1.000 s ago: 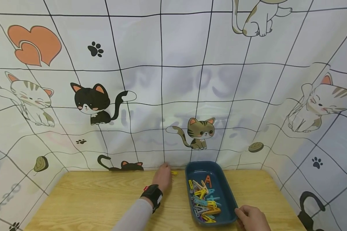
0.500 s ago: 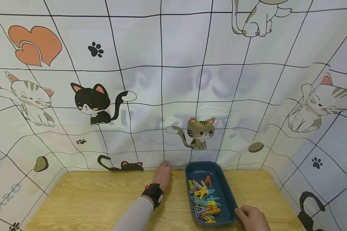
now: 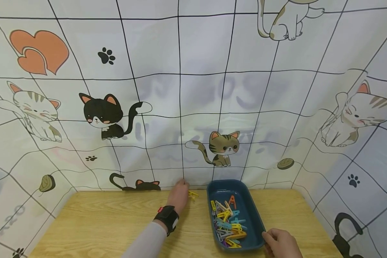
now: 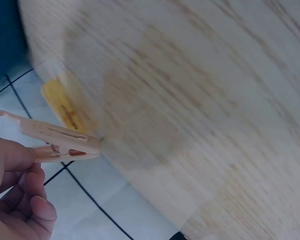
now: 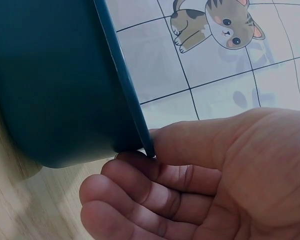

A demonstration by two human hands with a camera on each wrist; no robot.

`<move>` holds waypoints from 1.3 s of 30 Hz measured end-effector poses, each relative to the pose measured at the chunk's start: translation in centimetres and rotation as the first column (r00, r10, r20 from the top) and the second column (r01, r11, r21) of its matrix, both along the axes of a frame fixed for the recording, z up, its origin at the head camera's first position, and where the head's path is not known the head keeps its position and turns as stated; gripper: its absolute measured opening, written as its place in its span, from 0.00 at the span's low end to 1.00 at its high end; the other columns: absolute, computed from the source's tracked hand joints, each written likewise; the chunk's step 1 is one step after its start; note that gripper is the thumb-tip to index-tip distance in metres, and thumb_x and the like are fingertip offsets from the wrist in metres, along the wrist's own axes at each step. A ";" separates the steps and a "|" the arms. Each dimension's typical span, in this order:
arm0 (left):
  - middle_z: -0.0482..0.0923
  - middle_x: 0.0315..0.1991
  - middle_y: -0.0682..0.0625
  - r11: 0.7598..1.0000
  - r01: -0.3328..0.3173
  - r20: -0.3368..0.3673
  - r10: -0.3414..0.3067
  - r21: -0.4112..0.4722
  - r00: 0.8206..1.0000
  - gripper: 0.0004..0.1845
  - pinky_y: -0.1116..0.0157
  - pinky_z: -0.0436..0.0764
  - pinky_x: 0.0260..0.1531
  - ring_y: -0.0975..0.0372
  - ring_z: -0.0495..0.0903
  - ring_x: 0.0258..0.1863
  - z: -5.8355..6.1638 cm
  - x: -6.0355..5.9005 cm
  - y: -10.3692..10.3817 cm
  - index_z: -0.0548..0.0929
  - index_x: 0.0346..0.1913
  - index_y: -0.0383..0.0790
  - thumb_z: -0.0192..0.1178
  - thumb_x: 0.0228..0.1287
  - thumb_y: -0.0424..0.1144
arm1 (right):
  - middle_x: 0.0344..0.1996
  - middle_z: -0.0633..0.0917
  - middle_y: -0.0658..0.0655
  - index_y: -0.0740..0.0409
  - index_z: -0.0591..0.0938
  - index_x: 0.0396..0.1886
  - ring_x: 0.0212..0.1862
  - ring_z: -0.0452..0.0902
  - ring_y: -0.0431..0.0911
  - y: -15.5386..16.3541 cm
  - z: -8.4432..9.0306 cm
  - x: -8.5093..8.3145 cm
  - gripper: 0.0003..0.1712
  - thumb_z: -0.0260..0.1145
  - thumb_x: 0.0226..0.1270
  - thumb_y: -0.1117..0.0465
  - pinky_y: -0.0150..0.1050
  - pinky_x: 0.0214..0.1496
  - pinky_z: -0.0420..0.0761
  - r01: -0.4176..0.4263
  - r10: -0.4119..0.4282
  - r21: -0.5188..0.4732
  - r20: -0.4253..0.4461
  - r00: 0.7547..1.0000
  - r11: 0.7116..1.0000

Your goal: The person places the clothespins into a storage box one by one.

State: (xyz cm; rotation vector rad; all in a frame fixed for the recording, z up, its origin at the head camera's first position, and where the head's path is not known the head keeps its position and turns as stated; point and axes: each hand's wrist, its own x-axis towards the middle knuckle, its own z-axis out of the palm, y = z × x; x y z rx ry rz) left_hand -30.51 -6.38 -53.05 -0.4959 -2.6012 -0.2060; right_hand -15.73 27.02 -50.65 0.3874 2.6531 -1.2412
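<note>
At the table's back edge, my left hand (image 3: 178,195) pinches a peach clothespin (image 4: 60,138) between thumb and forefinger; the head view hides it behind the hand. Right beside it is a yellow clothespin (image 4: 62,105), which shows just right of the hand in the head view. A deep blue plastic tray (image 3: 251,218) stands to the right with several clothespins (image 3: 227,225) in yellow, blue, grey, orange and other colours, mostly along its left side. With thumb and fingers, my right hand (image 3: 281,243) grips the tray's rim (image 5: 135,107) at the near right corner.
The wooden table (image 3: 116,222) ends at the back against a white sheet (image 3: 154,46) with a black grid and printed cats. This sheet also rises along both sides. A black strap (image 3: 168,218) circles the left wrist.
The left hand has shifted slightly left at the back edge. Beside it, the yellow clothespin has turned and moved a little. The right hand and the tray hold their place.
</note>
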 end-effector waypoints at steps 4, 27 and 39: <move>0.79 0.35 0.44 0.999 0.018 0.003 -0.018 0.027 1.000 0.08 0.65 0.84 0.33 0.55 0.83 0.34 0.3 0.4 0.0 0.86 0.36 0.32 0.72 0.55 0.22 | 0.18 0.80 0.50 0.59 0.80 0.24 0.24 0.76 0.46 0.1 -0.1 0.0 0.16 0.62 0.75 0.62 0.41 0.30 0.77 -0.006 0.006 0.009 -0.002 1.000 1.000; 0.76 0.30 0.50 0.866 0.061 0.091 -0.122 0.497 0.988 0.05 0.71 0.75 0.26 0.65 0.74 0.27 3.9 4.9 3.4 0.85 0.32 0.36 0.66 0.67 0.27 | 0.16 0.79 0.52 0.59 0.78 0.22 0.22 0.75 0.46 -0.2 0.0 0.2 0.17 0.61 0.76 0.63 0.41 0.30 0.76 -0.007 0.007 0.009 -0.025 1.000 1.000; 0.76 0.30 0.54 0.785 0.081 0.132 -0.203 0.614 0.970 0.08 0.72 0.73 0.30 0.67 0.74 0.31 4.5 7.6 6.3 0.84 0.30 0.41 0.66 0.68 0.31 | 0.16 0.79 0.52 0.59 0.78 0.22 0.22 0.76 0.46 -0.3 0.1 0.2 0.18 0.61 0.76 0.63 0.41 0.31 0.76 -0.005 0.005 0.006 -0.026 1.000 1.000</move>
